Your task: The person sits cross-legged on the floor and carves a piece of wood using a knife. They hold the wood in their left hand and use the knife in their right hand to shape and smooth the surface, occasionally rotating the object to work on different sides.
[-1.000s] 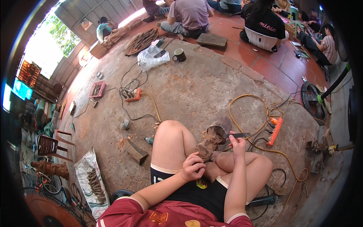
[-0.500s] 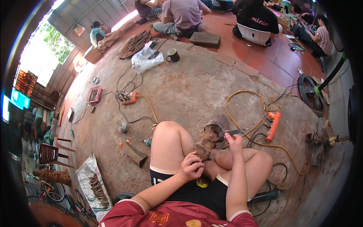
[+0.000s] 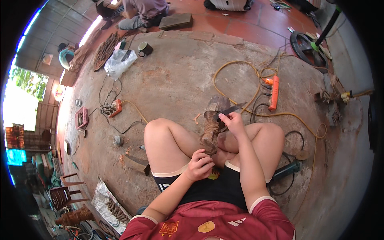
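Note:
A brown carved piece of wood (image 3: 210, 134) slants between my bent legs, its upper end against a short wooden block (image 3: 218, 103) on the ground. My left hand (image 3: 200, 165) is closed at the carving's lower end, fingers curled against it. At the upper end, my right hand (image 3: 233, 123) pinches a thin, dark, flat strip like a blade (image 3: 234, 109). This strip lies across the top of the carving and points up to the right. Whether it is a knife or a file, I cannot tell.
An orange power strip (image 3: 274, 93) with a looping yellow cord lies to the right. Nearby is a green cylindrical power tool (image 3: 286, 170). Leftward are a wood wedge (image 3: 137, 164), a red socket box (image 3: 115, 108) and a pink basket (image 3: 81, 117). A mug (image 3: 145, 49) stands farther off; people sit beyond.
The view has tilted down and shifted right. The carving now stands more upright, and the strip in my right hand has turned, its far end angled farther up. Both hands keep their holds.

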A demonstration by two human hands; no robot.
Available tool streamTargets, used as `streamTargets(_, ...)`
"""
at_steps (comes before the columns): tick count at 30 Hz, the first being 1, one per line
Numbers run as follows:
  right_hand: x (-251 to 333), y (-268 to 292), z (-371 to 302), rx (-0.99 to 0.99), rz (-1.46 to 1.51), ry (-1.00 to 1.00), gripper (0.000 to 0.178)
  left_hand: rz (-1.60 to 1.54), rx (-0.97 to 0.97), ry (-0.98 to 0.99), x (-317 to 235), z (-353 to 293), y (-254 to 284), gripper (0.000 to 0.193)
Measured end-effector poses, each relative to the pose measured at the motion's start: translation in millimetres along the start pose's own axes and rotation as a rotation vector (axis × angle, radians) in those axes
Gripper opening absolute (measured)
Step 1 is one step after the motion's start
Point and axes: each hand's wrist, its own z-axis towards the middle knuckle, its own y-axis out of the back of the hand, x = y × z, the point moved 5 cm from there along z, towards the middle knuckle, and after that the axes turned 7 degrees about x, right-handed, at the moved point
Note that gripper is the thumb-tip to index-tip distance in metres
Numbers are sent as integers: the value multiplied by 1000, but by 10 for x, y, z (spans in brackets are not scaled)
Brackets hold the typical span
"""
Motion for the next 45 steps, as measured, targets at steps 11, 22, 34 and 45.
streamTargets(11, -24, 115, -21, 31, -70, 4, 26, 3, 131, -102, -121, 10, -194, 27)
streamTargets(22, 27, 115, -12, 48, -139, 81, 24, 13, 60, -67, -106, 23, -164, 25)
streamTargets(34, -16, 153, -18, 28, -37, 30, 25, 11, 89, -80, -107, 23, -177, 26)
streamTargets(45, -135, 159, 24, -13, -117, 41, 32, 13, 57, -61, -83, 41, -130, 29)
